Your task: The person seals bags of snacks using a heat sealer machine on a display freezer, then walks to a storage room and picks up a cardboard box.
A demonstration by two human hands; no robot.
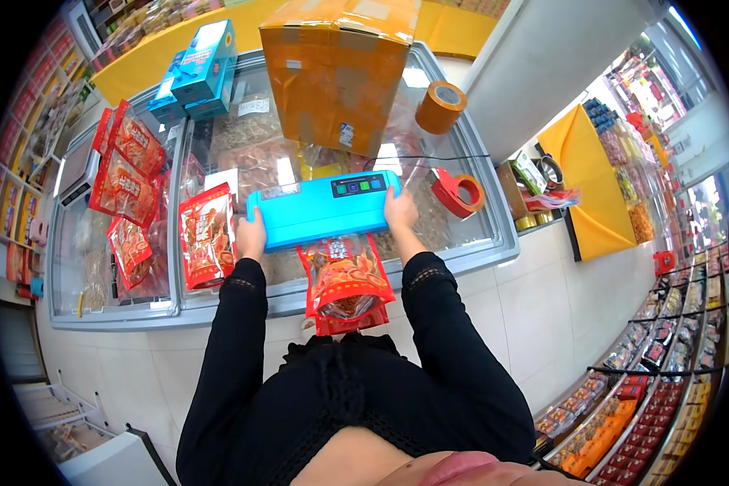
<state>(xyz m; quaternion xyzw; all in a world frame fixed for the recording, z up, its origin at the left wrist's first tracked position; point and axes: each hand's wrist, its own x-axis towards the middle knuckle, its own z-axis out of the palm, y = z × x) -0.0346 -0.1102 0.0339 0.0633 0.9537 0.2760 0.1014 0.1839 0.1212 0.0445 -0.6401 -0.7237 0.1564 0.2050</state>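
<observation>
A bright blue vacuum sealer [320, 212] with a small button panel lies on the glass-topped freezer. My left hand [251, 236] grips its left end, and my right hand [401, 211] is closed around its right end beside the buttons. Below its front edge hangs a red food pouch [347, 279] with a clear window, its top edge hidden under the sealer. More red packaging shows beneath that pouch. Just left of my left hand, another red pouch [207, 235] lies on the glass.
A big taped carton [336, 77] stands behind the sealer. Blue boxes [206, 65] and piled red pouches [125, 166] sit to the left. At right are a tape roll [441, 107] and a red tape dispenser [459, 194]. A dark cord [437, 156] crosses the freezer [494, 243].
</observation>
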